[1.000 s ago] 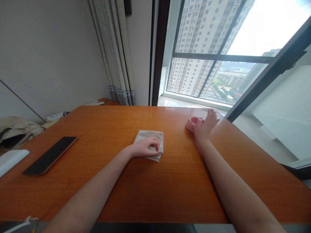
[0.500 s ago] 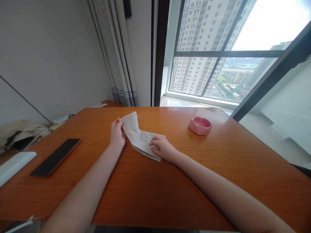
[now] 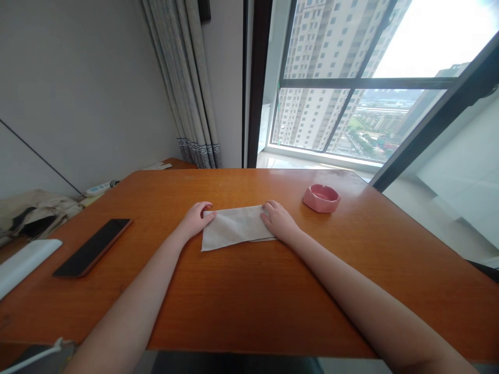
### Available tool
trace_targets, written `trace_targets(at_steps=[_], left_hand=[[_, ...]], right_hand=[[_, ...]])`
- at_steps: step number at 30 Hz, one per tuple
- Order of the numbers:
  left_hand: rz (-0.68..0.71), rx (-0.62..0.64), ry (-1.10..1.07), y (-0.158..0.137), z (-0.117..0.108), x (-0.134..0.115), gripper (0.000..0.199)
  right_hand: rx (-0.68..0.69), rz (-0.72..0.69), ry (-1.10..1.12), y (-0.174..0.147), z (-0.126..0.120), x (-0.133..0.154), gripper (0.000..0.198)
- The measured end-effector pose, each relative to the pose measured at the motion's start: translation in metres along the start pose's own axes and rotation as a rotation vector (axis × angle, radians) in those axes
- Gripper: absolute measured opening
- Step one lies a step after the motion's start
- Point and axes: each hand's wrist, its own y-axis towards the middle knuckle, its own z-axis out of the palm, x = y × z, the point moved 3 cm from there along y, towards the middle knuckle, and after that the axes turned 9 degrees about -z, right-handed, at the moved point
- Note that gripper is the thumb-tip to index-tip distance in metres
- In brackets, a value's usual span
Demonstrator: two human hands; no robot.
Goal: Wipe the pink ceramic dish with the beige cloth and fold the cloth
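Note:
A folded pale grey cloth lies flat on the wooden table, its long side running left to right. At its left end is my left hand, thumb resting on the cloth and curved fingers held apart from the thumb, with a gap between them. My right hand rests palm down over the right end, fingers spread on the cloth and covering that edge. Neither hand pinches the fabric.
A pink ashtray stands right of my right hand. To the left lie a dark phone and a white object. A bag and a power strip sit beyond the table's left edge.
The cloth's raised left part has come down, and the cloth now lies flat and straight. My left hand has released its pinch and lowered; my right hand has shifted right.

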Motion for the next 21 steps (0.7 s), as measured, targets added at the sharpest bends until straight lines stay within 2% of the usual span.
trace_targets(at_steps=[3, 6, 10, 15, 16, 18, 21], left_hand=[[0.000, 0.146, 0.130, -0.004, 0.000, -0.002, 0.042], [-0.062, 0.208, 0.048, -0.005, -0.002, -0.001, 0.037], [-0.216, 0.119, -0.259, -0.001, 0.002, 0.008, 0.040], [-0.356, 0.072, -0.101, -0.001, 0.002, 0.010, 0.046], [-0.374, 0.112, -0.109, -0.003, -0.001, 0.008, 0.050], [-0.369, 0.273, -0.162, -0.009, -0.006, 0.000, 0.069], [-0.255, 0.486, -0.161, -0.020, -0.013, -0.012, 0.104]], right_hand=[[0.062, -0.071, 0.030, -0.001, 0.009, 0.001, 0.046], [0.092, -0.071, 0.064, 0.000, 0.014, -0.005, 0.047], [0.063, -0.117, 0.090, 0.002, 0.013, -0.010, 0.047], [0.054, -0.111, 0.086, 0.001, 0.014, -0.008, 0.046], [0.051, -0.106, 0.082, 0.001, 0.014, -0.007, 0.045], [0.049, -0.098, 0.081, 0.001, 0.014, -0.006, 0.045], [0.047, -0.099, 0.082, 0.002, 0.013, -0.005, 0.044]])
